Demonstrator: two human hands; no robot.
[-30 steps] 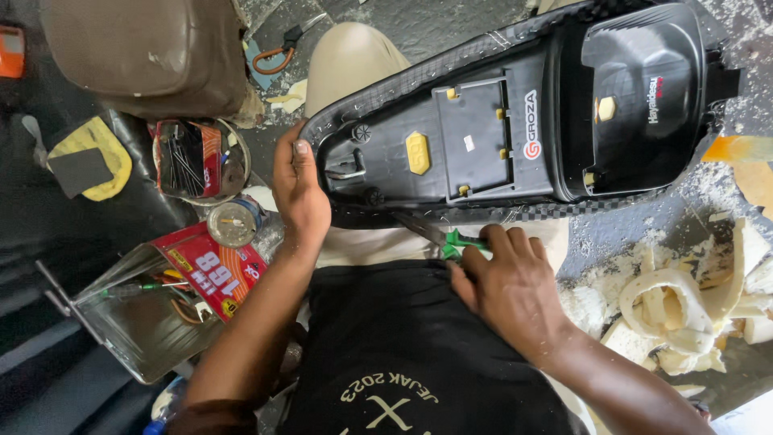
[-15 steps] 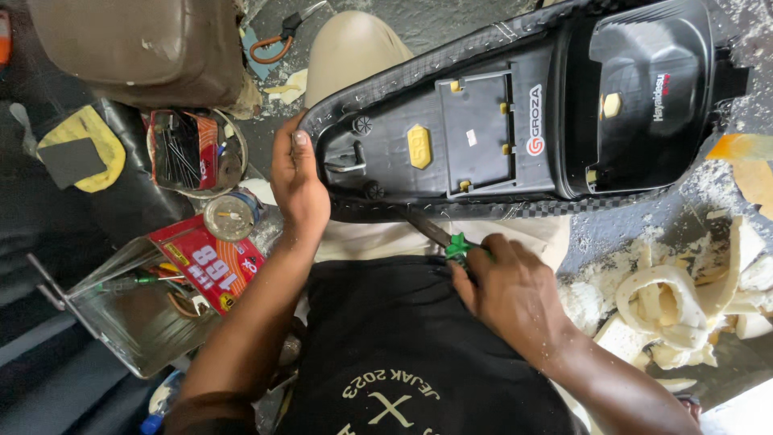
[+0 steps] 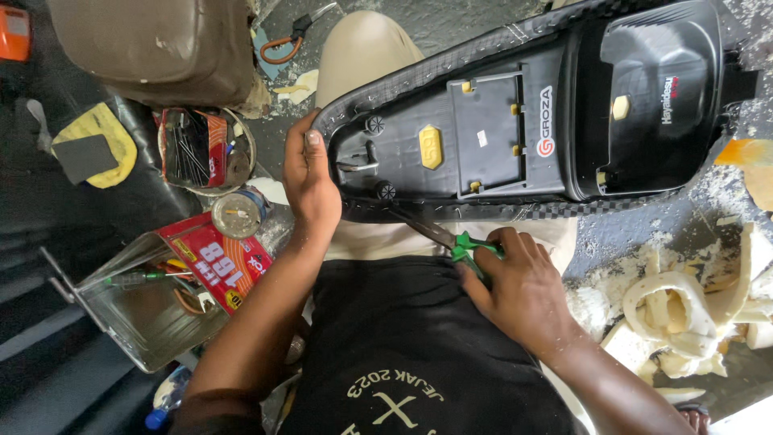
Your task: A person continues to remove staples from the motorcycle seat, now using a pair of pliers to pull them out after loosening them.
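Note:
An upturned black motorcycle seat base (image 3: 515, 137) lies across my lap, its plastic underside facing up. My left hand (image 3: 310, 181) grips the seat's narrow left end, thumb on the rim. My right hand (image 3: 519, 290) is closed on a green-handled tool (image 3: 471, 248). The tool's dark metal blade (image 3: 423, 227) runs up-left to the seat's near edge, where the woven cover (image 3: 483, 211) wraps over. A yellow pad (image 3: 431, 147) and a recessed panel (image 3: 491, 145) sit on the base.
A metal tray (image 3: 137, 314) with a red box and tools stands at the left. Beside it are a round tin (image 3: 240, 213), a bowl of small parts (image 3: 201, 149) and a brown cushion (image 3: 153, 48). Foam scraps (image 3: 684, 310) litter the floor at the right.
The view has shifted slightly. My right hand with the tool has edged a little right along the seat's near edge. My left hand keeps its grip.

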